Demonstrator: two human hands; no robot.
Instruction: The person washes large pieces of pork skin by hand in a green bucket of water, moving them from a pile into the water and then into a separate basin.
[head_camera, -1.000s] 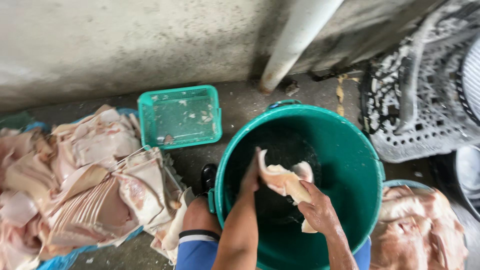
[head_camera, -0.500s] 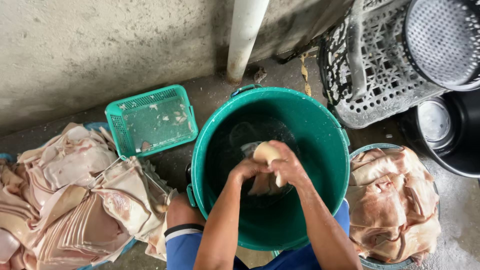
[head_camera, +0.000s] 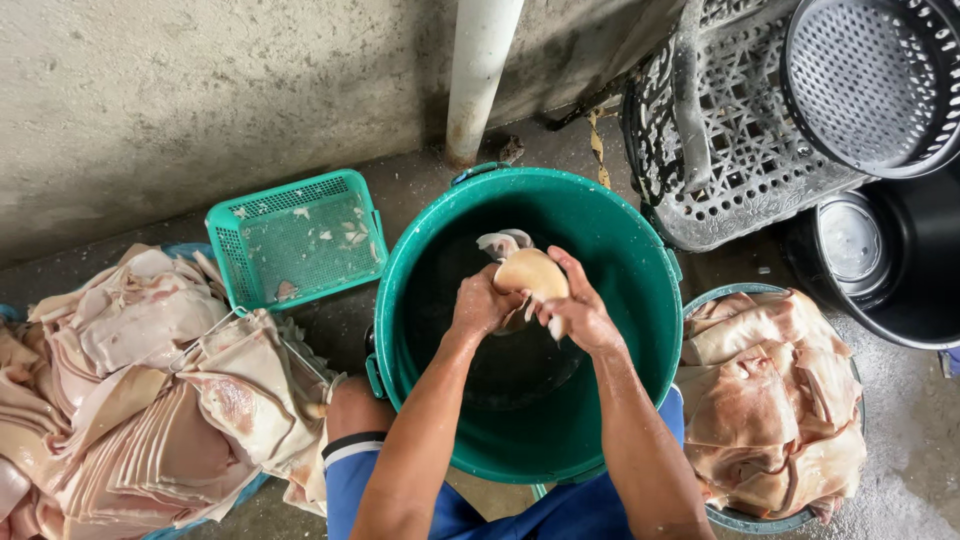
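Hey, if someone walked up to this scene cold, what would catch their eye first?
First, the big green bucket in the middle, where the left hand and right hand grip a pale piece of pork skin over dark water. Next, the heaps of raw pork skin: a large pile on the left and a full basin on the right. A small green basket sits by the wall behind the left pile.

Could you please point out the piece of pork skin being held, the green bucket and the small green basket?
piece of pork skin (head_camera: 530, 272), head view, on its pale rounded top.
green bucket (head_camera: 648, 300), head view, on its right inner wall.
small green basket (head_camera: 296, 245), head view, on its mesh bottom.
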